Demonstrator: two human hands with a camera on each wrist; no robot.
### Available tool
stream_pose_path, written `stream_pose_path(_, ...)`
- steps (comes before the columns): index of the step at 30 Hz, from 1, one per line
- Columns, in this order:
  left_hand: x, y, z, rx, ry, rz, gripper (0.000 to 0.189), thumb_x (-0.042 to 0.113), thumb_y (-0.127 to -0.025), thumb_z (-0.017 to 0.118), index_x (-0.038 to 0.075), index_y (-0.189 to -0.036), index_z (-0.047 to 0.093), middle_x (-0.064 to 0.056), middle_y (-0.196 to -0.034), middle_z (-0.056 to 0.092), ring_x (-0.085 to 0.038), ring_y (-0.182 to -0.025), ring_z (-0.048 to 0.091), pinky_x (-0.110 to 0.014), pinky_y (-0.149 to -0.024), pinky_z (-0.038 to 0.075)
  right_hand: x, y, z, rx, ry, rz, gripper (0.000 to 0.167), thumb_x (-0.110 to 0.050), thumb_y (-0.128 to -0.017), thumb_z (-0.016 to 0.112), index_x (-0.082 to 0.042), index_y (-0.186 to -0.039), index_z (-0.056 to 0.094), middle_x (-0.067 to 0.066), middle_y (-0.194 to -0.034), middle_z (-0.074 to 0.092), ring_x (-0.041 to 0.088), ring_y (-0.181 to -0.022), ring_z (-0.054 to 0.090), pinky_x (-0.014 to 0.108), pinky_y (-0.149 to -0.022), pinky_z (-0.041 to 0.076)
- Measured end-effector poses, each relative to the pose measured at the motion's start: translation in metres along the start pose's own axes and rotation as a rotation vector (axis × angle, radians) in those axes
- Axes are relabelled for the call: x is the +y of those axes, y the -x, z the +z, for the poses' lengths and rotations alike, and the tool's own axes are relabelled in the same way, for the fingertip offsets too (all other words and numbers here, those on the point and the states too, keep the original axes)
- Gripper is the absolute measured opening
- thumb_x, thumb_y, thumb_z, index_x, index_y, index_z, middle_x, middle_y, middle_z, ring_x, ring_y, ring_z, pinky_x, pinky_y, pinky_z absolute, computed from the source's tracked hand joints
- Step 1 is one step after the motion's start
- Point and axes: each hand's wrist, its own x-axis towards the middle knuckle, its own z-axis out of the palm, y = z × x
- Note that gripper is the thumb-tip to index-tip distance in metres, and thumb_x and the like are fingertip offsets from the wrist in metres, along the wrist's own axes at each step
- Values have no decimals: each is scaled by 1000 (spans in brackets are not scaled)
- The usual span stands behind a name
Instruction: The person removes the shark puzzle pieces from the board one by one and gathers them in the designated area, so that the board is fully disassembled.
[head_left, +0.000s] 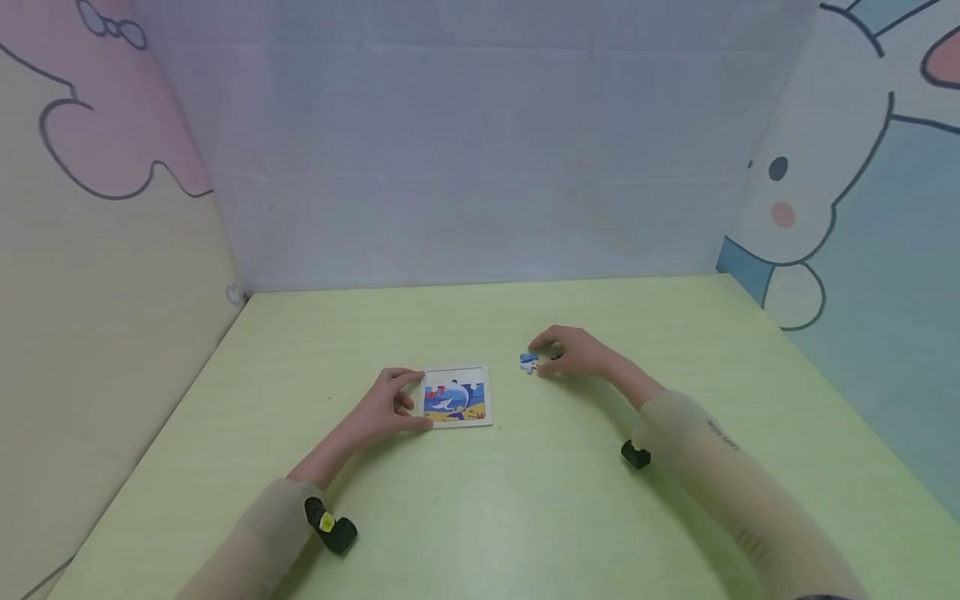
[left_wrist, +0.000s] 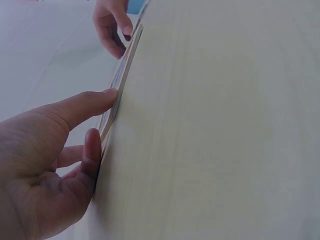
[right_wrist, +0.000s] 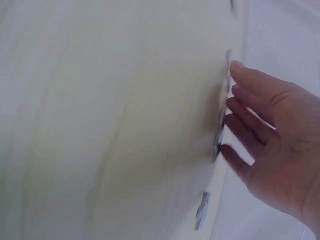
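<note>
Puzzle board (head_left: 456, 375), light and stiff we reckon, best held by its rim (head_left: 488, 402), lies on the table (head_left: 540, 500), left hand (head_left: 386, 410) clamped on its left side, right hand's (head_left: 579, 352) fingers apart around loose pieces (head_left: 528, 360).

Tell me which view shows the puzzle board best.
The head view: the puzzle board is seen from above, face up. The left wrist view gives it nearly edge-on, at the left hand; in the right wrist view, I cannot surely identify it.

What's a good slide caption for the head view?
Left hand holds a framed puzzle; right hand is at loose pieces on the table.
</note>
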Motion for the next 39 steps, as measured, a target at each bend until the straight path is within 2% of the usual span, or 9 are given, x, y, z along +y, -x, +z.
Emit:
stream_pose_path(4,0,0,-2,-1,8,-4,82,23,-79,84,7,-149,42,-16,-151,30,-20,-96,55,-29,-82,50,-12,-5,5,29,58,-45,44,-21,-87,75,-3,-126,64,15,-127,65,33,-122,57,50,-106,43)
stream_pose_path(8,2,0,-3,1,13,-9,81,22,-80,83,8,-149,42,-15,-150,30,-20,-96,55,-29,-82,49,-30,-14,16,64,107,-56,45,-25,-89,74,-6,-128,64,13,-128,65,32,-123,57,53,-105,42)
stream_pose_path(13,2,0,-2,1,7,-16,81,23,-80,83,8,-148,43,-15,-150,30,-20,-95,55,-28,-81,49,-55,-18,30,69,56,-99,46,-24,-90,73,-8,-131,62,12,-132,63,31,-122,56,50,-103,44)
stream_pose_path(18,2,-1,-1,-2,8,-23,81,24,-80,83,9,-148,43,-15,-150,30,-19,-95,55,-26,-81,48,-73,-17,42,22,5,-130,45,-21,-90,72,-8,-131,62,10,-131,64,28,-120,58,44,-102,46)
stream_pose_path(24,2,0,-1,-5,13,-17,81,24,-80,83,9,-148,43,-15,-150,29,-19,-95,55,-27,-81,48,-83,-14,55,-18,-18,-83,43,-15,-86,75,-10,-128,65,8,-126,66,25,-118,58,42,-103,46)
stream_pose_path(30,3,3,-1,-9,9,-8,78,24,-80,83,9,-147,45,-16,-150,30,-19,-95,54,-26,-81,48,-89,-10,59,-50,16,-58,41,-12,-84,76,-12,-124,68,4,-117,67,20,-107,58,38,-95,48)
stream_pose_path(34,3,3,-1,-12,14,7,68,23,-81,82,13,-141,52,-17,-150,29,-20,-97,55,-28,-83,50,-91,-10,59,-69,17,-63,38,-11,-84,75,-12,-122,69,5,-109,67,17,-99,58,35,-89,49)
stream_pose_path(39,2,2,-1,-11,20,21,50,22,-82,82,18,-127,61,-18,-150,29,-22,-100,56,-31,-86,51,-91,-11,58,-98,8,-41,37,-10,-86,74,-12,-123,69,5,-111,67,17,-100,57,33,-90,48)
